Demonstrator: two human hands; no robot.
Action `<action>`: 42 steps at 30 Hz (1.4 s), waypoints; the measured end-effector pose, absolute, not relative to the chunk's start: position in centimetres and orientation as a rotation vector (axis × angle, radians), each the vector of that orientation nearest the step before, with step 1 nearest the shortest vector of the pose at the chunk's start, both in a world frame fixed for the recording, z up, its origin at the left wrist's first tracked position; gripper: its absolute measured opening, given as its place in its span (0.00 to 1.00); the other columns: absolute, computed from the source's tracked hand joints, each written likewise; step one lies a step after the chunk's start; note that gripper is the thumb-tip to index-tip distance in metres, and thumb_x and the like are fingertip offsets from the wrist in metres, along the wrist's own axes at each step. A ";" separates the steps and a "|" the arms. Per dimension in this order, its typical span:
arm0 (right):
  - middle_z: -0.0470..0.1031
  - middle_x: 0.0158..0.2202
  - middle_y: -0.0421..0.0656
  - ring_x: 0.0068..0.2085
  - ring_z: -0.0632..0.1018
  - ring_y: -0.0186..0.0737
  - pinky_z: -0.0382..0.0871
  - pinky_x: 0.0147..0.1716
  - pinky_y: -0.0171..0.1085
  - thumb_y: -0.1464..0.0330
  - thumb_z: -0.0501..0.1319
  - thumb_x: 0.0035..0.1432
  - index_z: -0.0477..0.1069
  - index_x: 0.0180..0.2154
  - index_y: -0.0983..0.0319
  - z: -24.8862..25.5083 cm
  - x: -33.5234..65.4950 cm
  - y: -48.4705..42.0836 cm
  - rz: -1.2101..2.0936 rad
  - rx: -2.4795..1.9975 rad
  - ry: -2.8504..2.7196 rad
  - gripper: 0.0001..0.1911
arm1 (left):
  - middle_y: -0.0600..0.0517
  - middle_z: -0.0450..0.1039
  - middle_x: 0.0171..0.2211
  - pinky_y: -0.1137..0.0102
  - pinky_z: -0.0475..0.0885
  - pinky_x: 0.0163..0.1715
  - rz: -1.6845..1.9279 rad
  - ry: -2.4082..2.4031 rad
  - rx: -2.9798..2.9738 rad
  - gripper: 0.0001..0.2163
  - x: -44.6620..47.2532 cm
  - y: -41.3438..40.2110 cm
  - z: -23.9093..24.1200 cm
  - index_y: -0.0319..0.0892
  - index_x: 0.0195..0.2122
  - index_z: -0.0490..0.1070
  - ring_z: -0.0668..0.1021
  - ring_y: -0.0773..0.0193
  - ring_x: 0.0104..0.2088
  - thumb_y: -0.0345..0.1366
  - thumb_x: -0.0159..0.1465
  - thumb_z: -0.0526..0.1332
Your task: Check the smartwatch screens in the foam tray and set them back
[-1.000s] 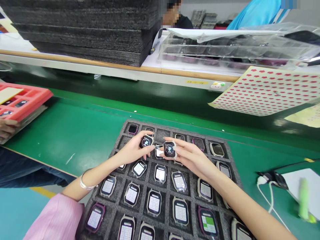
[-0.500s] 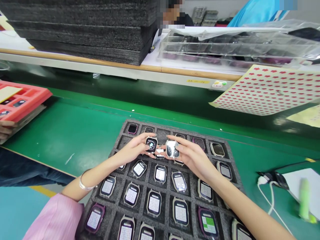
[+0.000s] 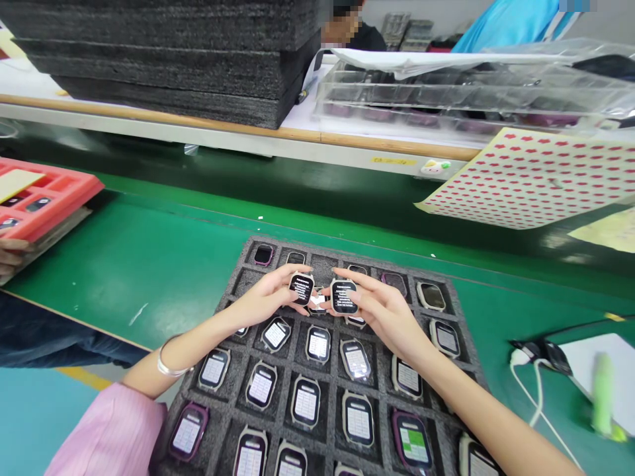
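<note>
My left hand (image 3: 274, 291) is closed around a light-framed smartwatch (image 3: 301, 288), thumb at its lower left edge. In my right hand (image 3: 381, 305) is another smartwatch (image 3: 343, 297) of the same kind, gripped with the thumb over its right side. Both screens face me and show white lines of text on black, too small to read. The two watches are held side by side, a small gap apart, over a grey foam tray (image 3: 325, 266). Several watches lie in the tray's compartments, among them a purple-framed one (image 3: 413, 439) with a green and white screen.
A red tray (image 3: 74, 192) is held by another person's hand (image 3: 12, 254) at the left. Black foam trays (image 3: 173, 73) are stacked on the shelf, beside clear plastic trays (image 3: 446, 99). A dotted sheet (image 3: 540, 178) hangs at the right, above white cables (image 3: 538, 393).
The watch screens have switched from a dial-like picture on the left one and a bright face on the right one to white text on black. My hands have barely moved.
</note>
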State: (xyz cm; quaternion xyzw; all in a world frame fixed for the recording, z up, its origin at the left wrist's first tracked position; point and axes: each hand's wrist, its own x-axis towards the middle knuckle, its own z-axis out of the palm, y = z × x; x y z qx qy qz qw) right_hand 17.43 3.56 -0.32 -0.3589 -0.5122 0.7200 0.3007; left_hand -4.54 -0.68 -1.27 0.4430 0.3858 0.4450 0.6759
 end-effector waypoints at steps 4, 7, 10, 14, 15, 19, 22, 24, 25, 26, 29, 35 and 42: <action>0.79 0.43 0.48 0.42 0.80 0.48 0.74 0.46 0.49 0.63 0.65 0.56 0.66 0.55 0.60 -0.4 17.4 3.6 1.842 -0.966 -1.484 0.25 | 0.47 0.72 0.42 0.61 0.77 0.40 0.989 0.856 1.041 0.21 -4.5 -0.7 -1.2 0.42 0.54 0.62 0.76 0.59 0.42 0.29 0.58 0.57; 0.76 0.48 0.48 0.48 0.78 0.47 0.69 0.52 0.50 0.65 0.67 0.53 0.62 0.58 0.59 -0.3 17.6 3.5 1.860 -0.914 -1.573 0.31 | 0.49 0.72 0.38 0.61 0.77 0.40 1.003 0.872 1.054 0.22 -4.4 -0.7 -1.1 0.42 0.54 0.62 0.76 0.58 0.42 0.29 0.57 0.58; 0.70 0.55 0.49 0.53 0.74 0.46 0.66 0.55 0.47 0.70 0.68 0.52 0.51 0.63 0.56 -0.2 17.8 3.3 1.957 -0.802 -1.595 0.41 | 0.48 0.73 0.39 0.62 0.77 0.40 1.032 0.894 1.054 0.23 -4.5 -0.7 -0.8 0.41 0.54 0.61 0.76 0.58 0.42 0.28 0.56 0.58; 0.68 0.57 0.50 0.54 0.72 0.44 0.65 0.56 0.46 0.70 0.62 0.59 0.45 0.65 0.58 -0.7 17.8 3.4 1.945 -0.740 -1.707 0.38 | 0.45 0.74 0.42 0.63 0.76 0.40 1.040 0.873 1.060 0.23 -4.8 -0.6 -0.4 0.39 0.55 0.59 0.77 0.59 0.42 0.27 0.58 0.57; 0.68 0.56 0.50 0.54 0.73 0.44 0.65 0.56 0.46 0.70 0.60 0.60 0.46 0.64 0.59 -0.9 17.8 3.6 1.894 -0.747 -1.774 0.36 | 0.45 0.74 0.42 0.63 0.77 0.40 1.038 0.862 1.061 0.22 -4.8 -0.5 -0.3 0.39 0.55 0.59 0.77 0.58 0.42 0.27 0.58 0.58; 0.71 0.50 0.48 0.46 0.77 0.46 0.72 0.49 0.47 0.69 0.61 0.58 0.58 0.58 0.60 -1.6 17.4 5.4 1.375 -0.873 -2.171 0.27 | 0.43 0.74 0.42 0.62 0.77 0.39 1.025 0.842 1.058 0.20 -4.9 -0.7 -0.2 0.39 0.55 0.59 0.79 0.58 0.40 0.33 0.62 0.60; 0.72 0.46 0.49 0.44 0.76 0.50 0.72 0.45 0.49 0.69 0.63 0.56 0.65 0.51 0.61 -1.9 16.9 7.3 0.914 -0.881 -2.430 0.20 | 0.44 0.74 0.41 0.64 0.77 0.37 1.033 0.868 1.061 0.20 -4.8 -1.0 -0.2 0.39 0.53 0.61 0.79 0.58 0.39 0.38 0.62 0.62; 0.71 0.45 0.50 0.47 0.73 0.52 0.70 0.47 0.50 0.68 0.62 0.56 0.67 0.49 0.63 -2.1 16.4 8.4 0.718 -0.841 -2.519 0.18 | 0.45 0.75 0.40 0.65 0.77 0.36 1.045 0.881 1.059 0.20 -4.8 -1.2 -0.2 0.39 0.52 0.62 0.79 0.58 0.38 0.39 0.61 0.63; 0.70 0.45 0.51 0.48 0.73 0.53 0.68 0.48 0.50 0.67 0.62 0.57 0.67 0.49 0.63 -2.2 16.2 8.9 0.654 -0.828 -2.547 0.18 | 0.45 0.75 0.39 0.65 0.78 0.35 1.050 0.885 1.055 0.21 -4.8 -1.2 -0.2 0.39 0.52 0.62 0.79 0.59 0.38 0.40 0.61 0.63; 0.70 0.44 0.51 0.48 0.72 0.53 0.68 0.48 0.50 0.67 0.62 0.57 0.67 0.49 0.64 -2.4 15.9 9.3 0.600 -0.826 -2.570 0.18 | 0.45 0.75 0.39 0.66 0.78 0.35 1.054 0.888 1.051 0.21 -4.8 -1.2 -0.2 0.39 0.52 0.62 0.79 0.59 0.37 0.40 0.61 0.63; 0.69 0.43 0.52 0.47 0.72 0.54 0.68 0.47 0.51 0.65 0.62 0.57 0.67 0.50 0.65 -3.0 15.3 10.1 0.487 -0.832 -2.639 0.20 | 0.45 0.75 0.37 0.67 0.78 0.33 1.054 0.901 1.043 0.20 -4.9 -1.2 -0.2 0.39 0.51 0.63 0.79 0.60 0.35 0.41 0.60 0.64; 0.69 0.45 0.54 0.46 0.71 0.55 0.67 0.46 0.53 0.60 0.63 0.58 0.66 0.53 0.68 -3.3 14.6 10.6 0.436 -0.782 -2.701 0.25 | 0.45 0.75 0.37 0.66 0.77 0.32 1.043 0.918 1.057 0.21 -5.5 -1.2 -0.1 0.39 0.50 0.63 0.79 0.60 0.34 0.41 0.59 0.65; 0.73 0.46 0.50 0.47 0.70 0.50 0.64 0.49 0.48 0.66 0.52 0.67 0.71 0.49 0.64 -2.4 12.2 10.8 0.464 -0.646 -2.766 0.14 | 0.44 0.74 0.38 0.65 0.77 0.34 1.050 0.938 1.105 0.22 -6.4 -1.7 -0.4 0.38 0.52 0.60 0.79 0.58 0.37 0.41 0.60 0.63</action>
